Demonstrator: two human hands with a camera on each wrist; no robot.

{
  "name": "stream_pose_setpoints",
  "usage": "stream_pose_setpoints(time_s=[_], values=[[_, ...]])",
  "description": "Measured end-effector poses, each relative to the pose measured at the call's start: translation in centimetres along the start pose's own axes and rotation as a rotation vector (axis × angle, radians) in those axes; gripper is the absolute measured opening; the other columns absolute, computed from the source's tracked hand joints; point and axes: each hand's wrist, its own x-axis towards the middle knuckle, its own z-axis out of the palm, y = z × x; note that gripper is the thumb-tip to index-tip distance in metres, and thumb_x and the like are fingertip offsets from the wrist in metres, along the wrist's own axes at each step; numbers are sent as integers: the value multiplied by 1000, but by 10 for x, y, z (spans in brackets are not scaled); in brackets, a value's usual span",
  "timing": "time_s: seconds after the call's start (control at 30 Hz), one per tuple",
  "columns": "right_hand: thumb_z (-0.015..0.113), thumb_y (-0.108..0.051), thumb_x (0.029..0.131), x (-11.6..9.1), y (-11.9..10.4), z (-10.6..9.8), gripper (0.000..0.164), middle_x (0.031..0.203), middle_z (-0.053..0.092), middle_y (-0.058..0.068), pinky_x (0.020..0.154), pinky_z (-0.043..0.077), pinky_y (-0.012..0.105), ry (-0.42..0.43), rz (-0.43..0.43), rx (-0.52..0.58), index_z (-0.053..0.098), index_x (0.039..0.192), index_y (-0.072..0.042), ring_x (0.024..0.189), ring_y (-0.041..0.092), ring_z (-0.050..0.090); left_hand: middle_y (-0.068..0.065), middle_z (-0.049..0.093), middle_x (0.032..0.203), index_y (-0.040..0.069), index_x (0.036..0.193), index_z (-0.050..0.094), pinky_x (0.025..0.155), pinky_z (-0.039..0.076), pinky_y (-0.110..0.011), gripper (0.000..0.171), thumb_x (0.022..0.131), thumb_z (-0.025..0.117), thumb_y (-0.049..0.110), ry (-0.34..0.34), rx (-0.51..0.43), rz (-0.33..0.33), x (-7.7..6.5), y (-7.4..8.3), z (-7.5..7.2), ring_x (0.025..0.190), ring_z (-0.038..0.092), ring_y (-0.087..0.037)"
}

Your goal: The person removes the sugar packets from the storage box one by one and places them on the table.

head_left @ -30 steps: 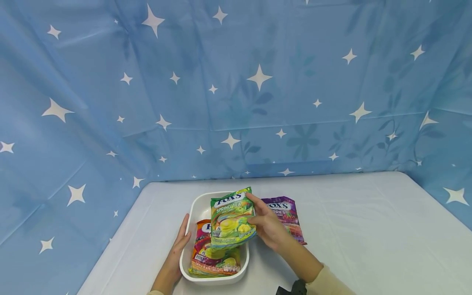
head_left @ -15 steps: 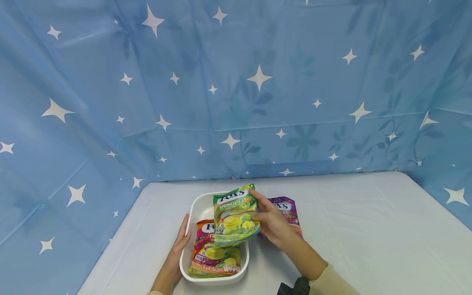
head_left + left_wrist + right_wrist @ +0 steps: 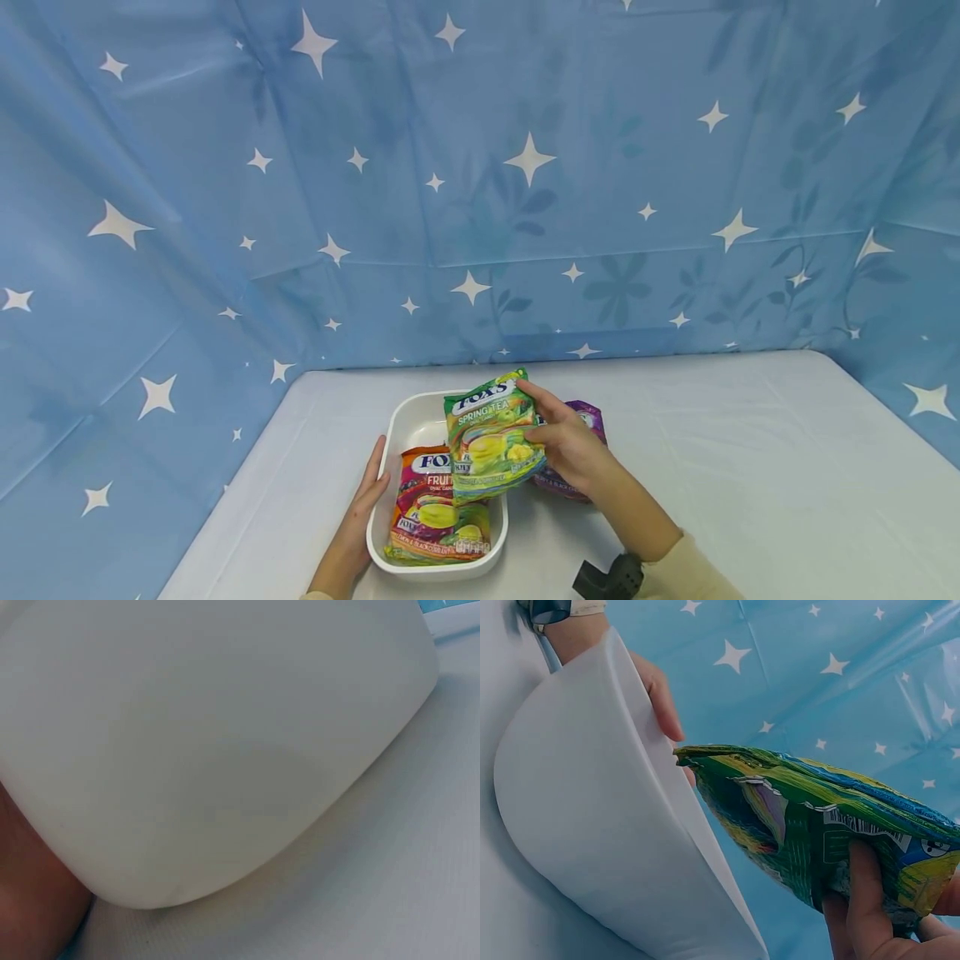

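Note:
My right hand (image 3: 573,442) pinches the right edge of a green Fox's Spring Tea candy bag (image 3: 491,442), thumb on the front and fingers behind. The bag is held up over the right side of a white plastic tub (image 3: 410,414). In the right wrist view the bag's barcoded back (image 3: 802,825) shows, with fingers spread under it. My left hand (image 3: 360,504) lies along the tub's left wall, thumb at the rim. A red-orange Fox's fruit candy bag (image 3: 420,508) lies in the tub, partly hidden by the green bag. The tub's wall (image 3: 225,750) fills the left wrist view.
A purple Fox's candy bag (image 3: 588,417) lies on the white table (image 3: 750,467) right of the tub, partly covered by the right hand. A blue curtain with white stars (image 3: 480,208) hangs behind the table. A dark wrist camera (image 3: 609,577) sits by the right sleeve.
My right hand has carried the green bag a little right and up, uncovering more of the red-orange bag. The purple bag now lies more turned and farther left. My left hand stays put.

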Motion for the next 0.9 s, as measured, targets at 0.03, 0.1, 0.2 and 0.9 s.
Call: stream_pose_setpoints(time_s=[0.03, 0.1, 0.2, 0.9], values=[[44, 11, 81, 0, -1, -1, 73, 153, 9, 11, 87, 50, 25, 3, 3, -4, 22, 146, -14, 116, 21, 45, -1, -13, 154, 30, 147, -3, 105, 1, -62, 59, 98, 30, 32, 3, 1, -1, 0, 0, 0, 140, -13, -34], [44, 11, 81, -1, -2, -2, 72, 153, 9, 11, 86, 50, 24, 5, 3, -10, 22, 146, -13, 115, 20, 46, -1, -13, 154, 30, 147, -2, 105, 1, -63, 59, 98, 30, 32, 6, 6, -2, 0, 0, 0, 140, -13, -34], [45, 11, 82, -1, -3, -3, 72, 153, 10, 10, 85, 50, 24, 5, 6, -18, 22, 146, -14, 113, 18, 47, -1, -13, 154, 30, 147, -2, 105, 0, -63, 59, 98, 30, 32, 3, 1, 0, 0, 0, 0, 140, -13, -34], [45, 10, 80, -4, -17, -20, 74, 153, 7, 13, 79, 51, 25, -42, -24, -76, 19, 146, -10, 108, 17, 48, -1, -13, 154, 30, 147, -1, 105, 5, -61, 61, 97, 33, 33, 10, 10, -5, 1, -1, -1, 140, -11, -35]])
